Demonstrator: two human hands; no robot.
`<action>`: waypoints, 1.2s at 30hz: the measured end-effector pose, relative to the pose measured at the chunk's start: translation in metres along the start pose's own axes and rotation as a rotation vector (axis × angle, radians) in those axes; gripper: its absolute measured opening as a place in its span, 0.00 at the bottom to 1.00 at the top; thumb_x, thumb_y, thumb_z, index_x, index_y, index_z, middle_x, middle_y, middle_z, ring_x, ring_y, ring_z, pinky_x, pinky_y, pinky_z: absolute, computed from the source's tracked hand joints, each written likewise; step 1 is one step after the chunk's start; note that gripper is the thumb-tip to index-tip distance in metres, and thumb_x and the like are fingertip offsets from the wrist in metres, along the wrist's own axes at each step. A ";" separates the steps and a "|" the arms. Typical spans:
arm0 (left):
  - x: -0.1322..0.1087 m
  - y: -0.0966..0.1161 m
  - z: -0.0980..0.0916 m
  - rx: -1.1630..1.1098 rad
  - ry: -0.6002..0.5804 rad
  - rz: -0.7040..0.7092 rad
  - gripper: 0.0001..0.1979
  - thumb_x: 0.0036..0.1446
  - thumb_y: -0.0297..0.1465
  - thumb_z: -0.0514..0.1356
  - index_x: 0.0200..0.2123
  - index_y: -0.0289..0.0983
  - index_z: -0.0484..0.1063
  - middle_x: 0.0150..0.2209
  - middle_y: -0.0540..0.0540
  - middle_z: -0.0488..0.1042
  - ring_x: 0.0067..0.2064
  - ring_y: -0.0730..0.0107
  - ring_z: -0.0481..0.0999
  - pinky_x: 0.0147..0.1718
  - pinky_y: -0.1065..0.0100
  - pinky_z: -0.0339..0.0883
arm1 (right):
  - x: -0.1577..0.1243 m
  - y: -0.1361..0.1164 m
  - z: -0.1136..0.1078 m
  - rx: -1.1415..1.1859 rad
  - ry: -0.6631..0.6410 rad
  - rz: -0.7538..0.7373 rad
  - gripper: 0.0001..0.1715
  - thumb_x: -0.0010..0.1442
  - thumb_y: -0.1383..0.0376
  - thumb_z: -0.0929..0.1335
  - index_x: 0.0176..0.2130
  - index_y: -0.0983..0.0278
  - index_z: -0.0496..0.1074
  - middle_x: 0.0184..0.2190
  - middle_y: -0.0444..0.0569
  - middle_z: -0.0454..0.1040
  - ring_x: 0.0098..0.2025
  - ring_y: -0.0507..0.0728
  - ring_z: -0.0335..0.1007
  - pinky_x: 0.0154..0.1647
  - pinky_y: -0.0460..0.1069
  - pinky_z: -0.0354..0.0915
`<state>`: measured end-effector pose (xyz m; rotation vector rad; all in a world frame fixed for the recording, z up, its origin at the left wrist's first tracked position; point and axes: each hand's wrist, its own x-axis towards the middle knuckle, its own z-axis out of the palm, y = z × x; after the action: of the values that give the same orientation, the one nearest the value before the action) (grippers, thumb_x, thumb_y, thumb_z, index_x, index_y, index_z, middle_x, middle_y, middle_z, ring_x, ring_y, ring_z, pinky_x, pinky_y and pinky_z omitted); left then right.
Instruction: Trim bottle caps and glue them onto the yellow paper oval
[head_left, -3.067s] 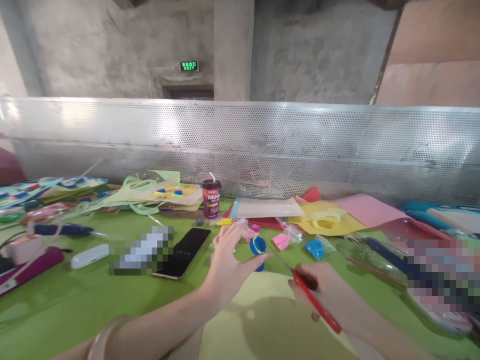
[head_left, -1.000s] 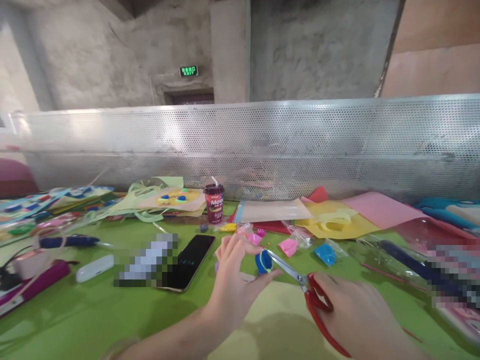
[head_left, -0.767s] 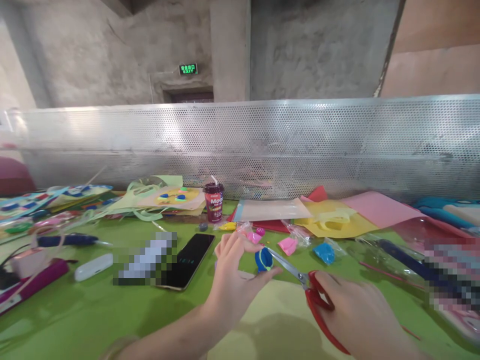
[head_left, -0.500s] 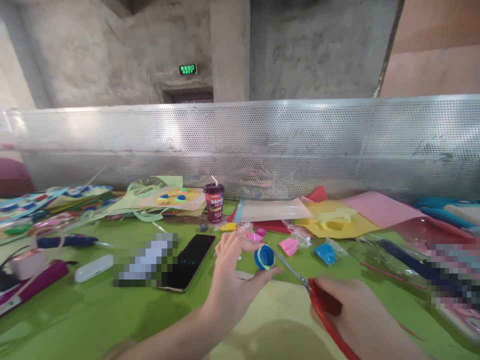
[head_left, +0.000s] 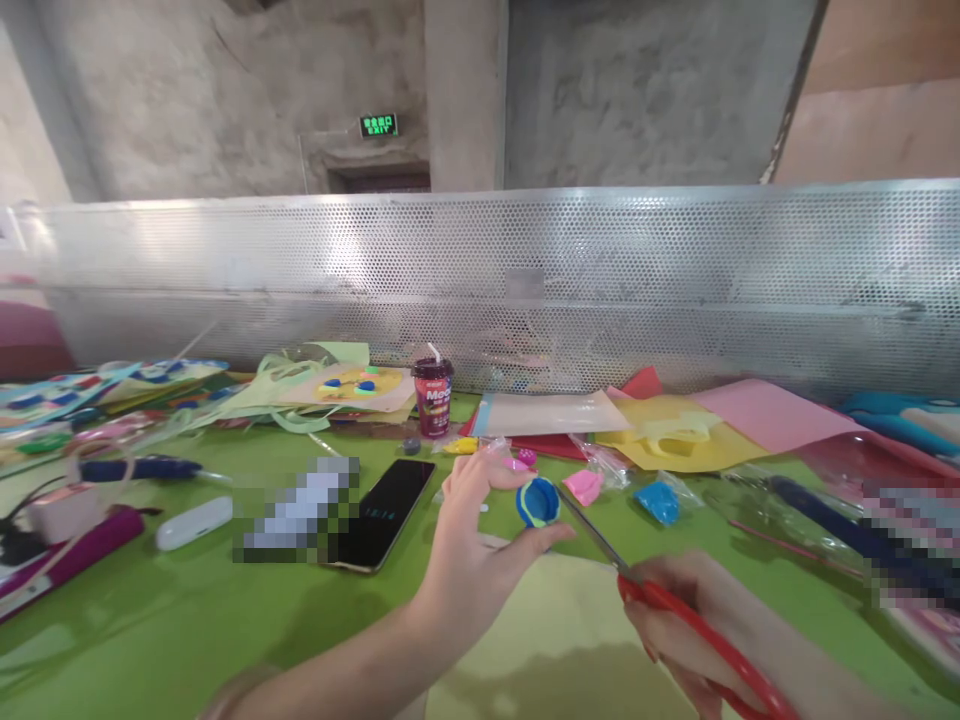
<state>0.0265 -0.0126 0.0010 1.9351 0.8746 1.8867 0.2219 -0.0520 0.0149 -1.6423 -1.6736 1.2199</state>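
Observation:
My left hand (head_left: 480, 530) pinches a small blue bottle cap (head_left: 538, 503) with a pale yellow-green rim between thumb and fingers, its hollow side turned toward me. In my right hand (head_left: 697, 610) are red-handled scissors (head_left: 626, 570), their blades pointing up and left so that the tips come close to the cap's right side. Whether the tips touch it I cannot tell. Below both hands lies a pale yellow sheet of paper (head_left: 555, 640). Just beyond the cap are a pink lump in clear wrap (head_left: 583, 487) and a blue one (head_left: 658, 501).
A phone (head_left: 386, 515) and a white case (head_left: 195, 522) lie to the left. Behind stands a purple cup with a straw (head_left: 433, 400). Coloured paper (head_left: 675, 435) spreads along the back, before a perforated metal barrier (head_left: 480, 270). A dark blue tool (head_left: 825, 515) lies right.
The scissors have turned in my right hand, showing more of the red handles. The cap is rotated slightly, with more of its pale rim visible. The whole view has shifted a little.

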 end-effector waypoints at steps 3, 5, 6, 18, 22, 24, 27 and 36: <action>0.000 -0.001 0.000 -0.022 -0.005 -0.001 0.14 0.43 0.34 0.66 0.32 0.41 0.65 0.34 0.48 0.70 0.38 0.64 0.69 0.39 0.61 0.60 | -0.001 -0.005 -0.005 0.003 -0.114 0.028 0.08 0.48 0.64 0.63 0.20 0.62 0.63 0.07 0.37 0.59 0.10 0.48 0.60 0.17 0.42 0.60; -0.001 -0.002 -0.001 -0.029 -0.010 0.002 0.14 0.44 0.34 0.66 0.33 0.41 0.65 0.35 0.48 0.69 0.39 0.64 0.68 0.40 0.61 0.60 | -0.001 -0.010 -0.007 0.029 -0.188 0.057 0.06 0.46 0.64 0.63 0.21 0.62 0.63 0.07 0.36 0.59 0.12 0.49 0.62 0.17 0.42 0.60; -0.001 -0.003 -0.001 -0.032 -0.013 0.001 0.14 0.45 0.34 0.66 0.34 0.41 0.64 0.35 0.48 0.69 0.39 0.64 0.68 0.40 0.61 0.59 | -0.001 -0.011 -0.008 0.039 -0.208 0.064 0.06 0.46 0.63 0.63 0.21 0.62 0.62 0.08 0.36 0.58 0.12 0.49 0.62 0.17 0.42 0.61; -0.003 -0.003 0.002 0.001 -0.026 0.002 0.13 0.45 0.34 0.65 0.34 0.41 0.66 0.39 0.46 0.70 0.44 0.60 0.69 0.43 0.56 0.61 | 0.000 -0.006 0.000 -0.287 0.067 -0.107 0.08 0.47 0.64 0.60 0.20 0.62 0.56 0.16 0.40 0.57 0.19 0.49 0.55 0.20 0.45 0.56; -0.004 -0.003 0.003 0.000 -0.024 -0.009 0.12 0.45 0.32 0.65 0.33 0.42 0.67 0.39 0.46 0.71 0.44 0.60 0.69 0.43 0.55 0.61 | 0.004 -0.004 -0.002 -0.704 0.239 -0.194 0.09 0.47 0.65 0.60 0.19 0.61 0.55 0.16 0.43 0.61 0.20 0.51 0.50 0.22 0.48 0.49; -0.004 -0.004 0.003 -0.011 -0.021 -0.008 0.12 0.45 0.32 0.65 0.33 0.42 0.66 0.39 0.46 0.71 0.44 0.60 0.69 0.43 0.55 0.61 | 0.006 -0.001 -0.003 -0.766 0.263 -0.162 0.09 0.48 0.65 0.60 0.19 0.61 0.56 0.16 0.43 0.61 0.20 0.51 0.49 0.23 0.48 0.48; -0.005 -0.005 0.003 -0.037 -0.019 -0.010 0.12 0.45 0.32 0.65 0.34 0.41 0.66 0.39 0.45 0.70 0.44 0.60 0.69 0.43 0.56 0.61 | 0.007 0.005 -0.001 -0.689 0.280 -0.220 0.10 0.49 0.64 0.60 0.19 0.61 0.56 0.16 0.43 0.59 0.20 0.51 0.49 0.22 0.48 0.48; -0.001 -0.002 0.000 -0.126 -0.041 -0.070 0.14 0.46 0.33 0.65 0.36 0.40 0.66 0.39 0.46 0.70 0.44 0.62 0.68 0.45 0.58 0.60 | 0.002 -0.005 0.005 -0.095 0.114 -0.107 0.11 0.46 0.61 0.61 0.17 0.62 0.55 0.13 0.38 0.54 0.15 0.47 0.51 0.16 0.43 0.57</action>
<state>0.0262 -0.0114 -0.0009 1.8382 0.7822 1.8101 0.2144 -0.0506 0.0164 -1.6229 -1.7470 0.9914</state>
